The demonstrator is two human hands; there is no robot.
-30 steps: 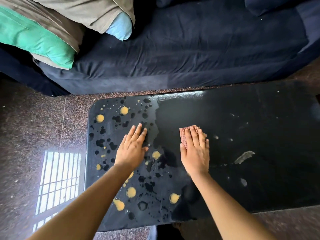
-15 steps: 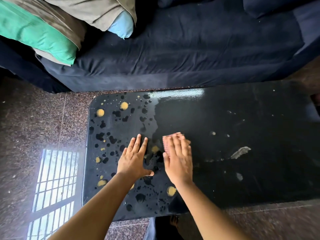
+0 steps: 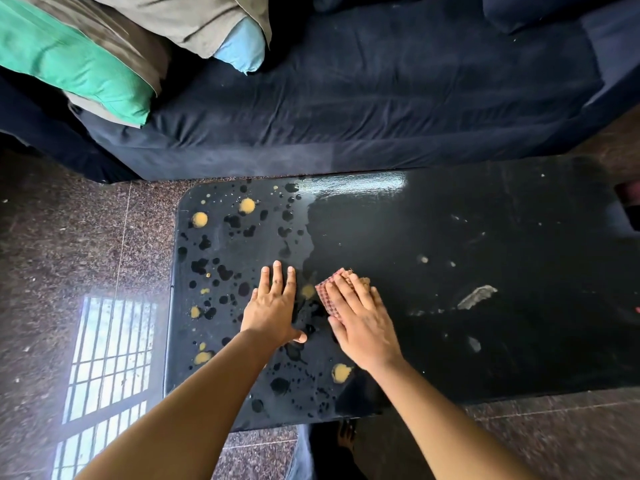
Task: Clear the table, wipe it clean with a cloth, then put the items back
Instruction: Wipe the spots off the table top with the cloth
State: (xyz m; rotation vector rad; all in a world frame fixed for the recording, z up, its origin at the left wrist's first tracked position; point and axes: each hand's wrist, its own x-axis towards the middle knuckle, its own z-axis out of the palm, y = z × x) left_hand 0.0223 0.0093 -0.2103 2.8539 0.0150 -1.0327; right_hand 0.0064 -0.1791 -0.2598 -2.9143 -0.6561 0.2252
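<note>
A glossy black table [image 3: 485, 237] fills the middle of the view. Its left part is covered with several water drops and yellow-orange blotches [image 3: 247, 205]. My left hand [image 3: 275, 308] lies flat on the wet part, fingers together, holding nothing. Right beside it, my right hand [image 3: 363, 320] presses flat on a small pink checked cloth [image 3: 325, 292], which peeks out under the fingers. A pale smear [image 3: 477, 296] and a few specks mark the right half of the table.
A dark blue sofa [image 3: 381, 98] runs along the far side of the table, with green [image 3: 69, 60], grey and light blue [image 3: 242, 46] cushions at its left. Speckled stone floor [image 3: 69, 237] surrounds the table. My foot [image 3: 346, 434] shows below the near edge.
My right hand with the cloth slid left toward my left hand and has now drifted slightly back right. The left hand stayed flat in nearly the same spot.
</note>
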